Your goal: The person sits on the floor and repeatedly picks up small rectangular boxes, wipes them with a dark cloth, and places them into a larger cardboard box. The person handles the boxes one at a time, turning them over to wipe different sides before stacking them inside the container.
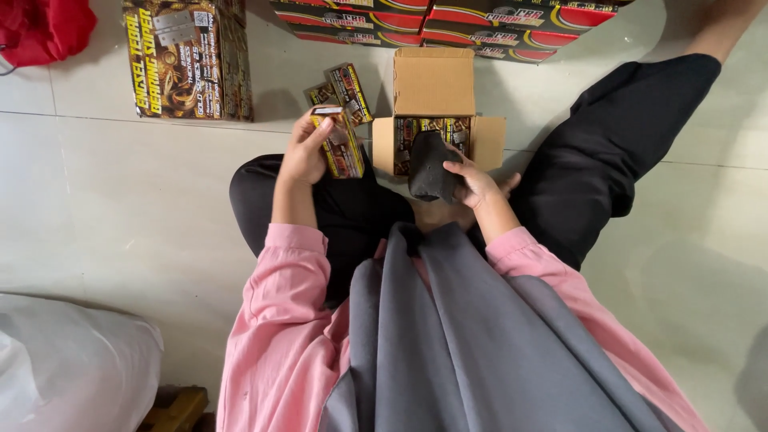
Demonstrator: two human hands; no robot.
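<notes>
While the right hand (478,182) curls its fingers against a dark sock-clad foot (430,166), the left hand (306,150) is clamped around a small yellow-and-black packet (339,144). Just beyond both hands sits an open cardboard box (436,88) holding similar packets, with two more packets (342,92) on the floor (120,192) past the left hand.

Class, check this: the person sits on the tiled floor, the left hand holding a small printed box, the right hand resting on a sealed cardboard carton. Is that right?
Not quite. The head view shows the cardboard carton open, flaps spread, small boxes inside. The left hand does hold a small printed box; the right hand is at the carton, touching a dark cloth-like item.
</notes>
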